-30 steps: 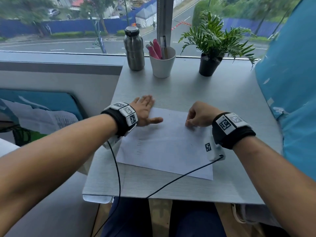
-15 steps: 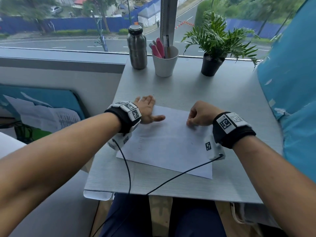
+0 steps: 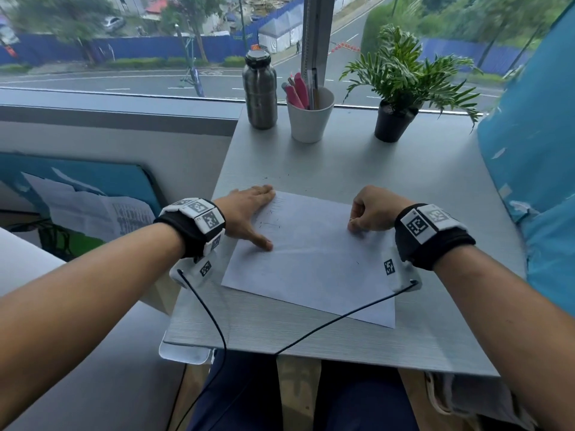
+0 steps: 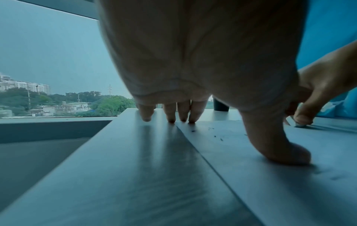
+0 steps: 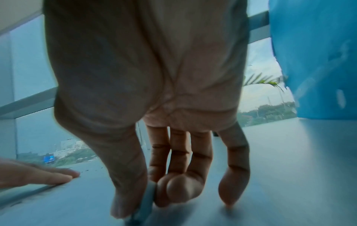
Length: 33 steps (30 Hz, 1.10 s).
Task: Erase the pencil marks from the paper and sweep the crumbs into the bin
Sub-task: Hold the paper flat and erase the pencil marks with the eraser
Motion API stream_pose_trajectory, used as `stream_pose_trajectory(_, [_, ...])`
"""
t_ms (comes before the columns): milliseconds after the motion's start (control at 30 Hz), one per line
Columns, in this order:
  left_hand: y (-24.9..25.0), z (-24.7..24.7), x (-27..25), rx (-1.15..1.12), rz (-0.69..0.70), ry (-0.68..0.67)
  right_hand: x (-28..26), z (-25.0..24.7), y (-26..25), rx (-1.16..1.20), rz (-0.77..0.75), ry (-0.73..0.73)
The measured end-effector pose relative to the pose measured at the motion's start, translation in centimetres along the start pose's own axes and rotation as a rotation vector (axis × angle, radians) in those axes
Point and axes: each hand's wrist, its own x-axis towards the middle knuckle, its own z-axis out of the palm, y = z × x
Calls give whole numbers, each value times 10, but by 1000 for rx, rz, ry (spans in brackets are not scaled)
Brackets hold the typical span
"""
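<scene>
Left hand (image 3: 249, 209) lies flat, fingers straight, pinning the paper's (image 3: 311, 262) left edge to the bench (image 3: 342, 163) — right hand (image 3: 373, 213) pinches an eraser (image 5: 146, 200) down on the sheet's far right. Crumbs (image 4: 216, 135) speckle the paper by the left fingers. Rub hard and the sheet could buckle or crumbs scatter off the bench. Marks read faint — no bin in sight.

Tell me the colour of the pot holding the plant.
Black pot, clearest in the head view.

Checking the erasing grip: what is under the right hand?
The right hand pinches a pale eraser against the paper. Any marks beneath it are hidden.
</scene>
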Motion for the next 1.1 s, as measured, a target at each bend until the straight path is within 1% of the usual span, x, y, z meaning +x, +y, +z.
stream_pose_trajectory(67, [1,3,-2,-32,6,48,1,0,-7,-17,-29,22])
stream_pose_trajectory(167, [1,9,-5,-82,-18,80,7,5,-32,37,-126,134])
stream_pose_trajectory(267, [5,12,-6,-23,-30,76,21,13,-64,146,-198,247])
stream_pose_trajectory(333, [9,11,-8,34,-9,78,34,18,-82,190,-212,280])
stream_pose_trajectory(400, [11,12,-9,33,-2,71,46,22,-93,186,-219,279])
stream_pose_trajectory(467, [9,14,-8,24,0,57,54,24,-97,177,-216,286])
stream_pose_trajectory(533, [4,17,-6,26,-3,41,57,28,-100,204,-204,323])
stream_pose_trajectory(600, [1,20,-5,20,-10,27,54,35,-103,202,-223,352])
stream_pose_trajectory(700, [3,20,-8,4,-22,2,49,36,-105,161,-274,287])
stream_pose_trajectory(800, [5,20,-9,3,-19,-14,52,29,-99,187,-236,316])
stream_pose_trajectory(833, [5,19,-9,5,-18,-17,51,28,-99,176,-243,317])
stream_pose_trajectory(933, [6,17,-11,1,-23,-41,42,30,-105,118,-334,225])
stream_pose_trajectory(967, [6,17,-11,-2,-24,-52,41,28,-105,109,-332,219])
stream_pose_trajectory(1067, [7,18,-10,-10,-19,-83,43,23,-100,133,-304,272])
stream_pose_trajectory(1100, [6,18,-10,-8,-20,-88,41,25,-101,123,-324,248])
